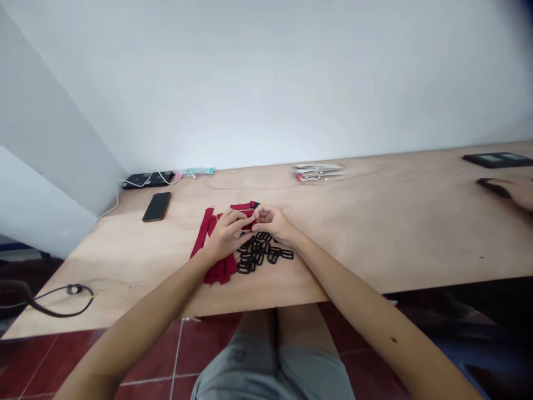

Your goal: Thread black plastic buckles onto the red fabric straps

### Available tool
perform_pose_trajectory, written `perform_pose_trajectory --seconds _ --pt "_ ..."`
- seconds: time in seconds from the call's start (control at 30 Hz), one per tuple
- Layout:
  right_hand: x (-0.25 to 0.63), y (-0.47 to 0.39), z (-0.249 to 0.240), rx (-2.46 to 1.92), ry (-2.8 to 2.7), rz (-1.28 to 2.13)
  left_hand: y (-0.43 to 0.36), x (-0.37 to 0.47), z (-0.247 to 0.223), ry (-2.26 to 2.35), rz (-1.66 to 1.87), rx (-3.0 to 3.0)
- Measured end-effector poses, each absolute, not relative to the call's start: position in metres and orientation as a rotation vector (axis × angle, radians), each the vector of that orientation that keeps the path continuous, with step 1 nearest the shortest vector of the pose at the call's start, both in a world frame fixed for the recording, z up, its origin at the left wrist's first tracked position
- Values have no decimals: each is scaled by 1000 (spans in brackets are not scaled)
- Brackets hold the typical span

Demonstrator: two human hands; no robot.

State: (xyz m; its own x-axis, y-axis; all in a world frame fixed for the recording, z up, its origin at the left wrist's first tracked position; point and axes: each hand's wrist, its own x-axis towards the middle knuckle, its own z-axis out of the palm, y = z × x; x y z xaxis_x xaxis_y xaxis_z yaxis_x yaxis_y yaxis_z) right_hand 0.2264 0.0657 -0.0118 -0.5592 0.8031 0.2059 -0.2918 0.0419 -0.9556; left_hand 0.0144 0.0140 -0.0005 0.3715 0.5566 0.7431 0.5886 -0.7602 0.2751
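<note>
My left hand (pixel 228 233) and my right hand (pixel 275 223) meet over the middle of the table, fingertips pinched together on a red strap (pixel 249 225). The fingers hide most of the held part. Beneath and left of my left hand lie several flat red webbing strips (pixel 202 233), some overlapping. Just below my hands is a loose pile of black plastic slider buckles (pixel 273 255). Behind my fingers rests another red strap (pixel 241 206) with a black buckle (pixel 254 205) at its right end.
A phone (pixel 156 206) lies on the wooden table (pixel 375 222) at left, near black boxes (pixel 145 179) with white cables. Flat packets (pixel 318 172) sit by the wall. A looped black cable (pixel 62 315) lies front left. At far right, another person's hand (pixel 518 191) rests on a dark object.
</note>
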Motion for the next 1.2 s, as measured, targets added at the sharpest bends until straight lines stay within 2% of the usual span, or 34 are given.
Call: perform_pose_trajectory --seconds 0.2,0.37,0.5,0.7,0.93,1.2 --pt "227 72 -16 -464 -1696 1483 8 20 7 -872 -1298 -2595" --pt "234 73 -13 -519 -1986 1067 6 16 15 -677 -1164 -2551" --pt "240 75 -6 -626 -1935 847 10 7 16 -770 -1196 -2467" --pt "244 81 -6 -740 -1779 955 16 -13 16 -1028 -1218 -2508" --pt "239 84 -18 -772 -1706 1068 24 -32 16 -1307 -1041 -2709" --pt "227 81 -27 -704 -1850 996 22 -16 12 -1222 -858 -2919"
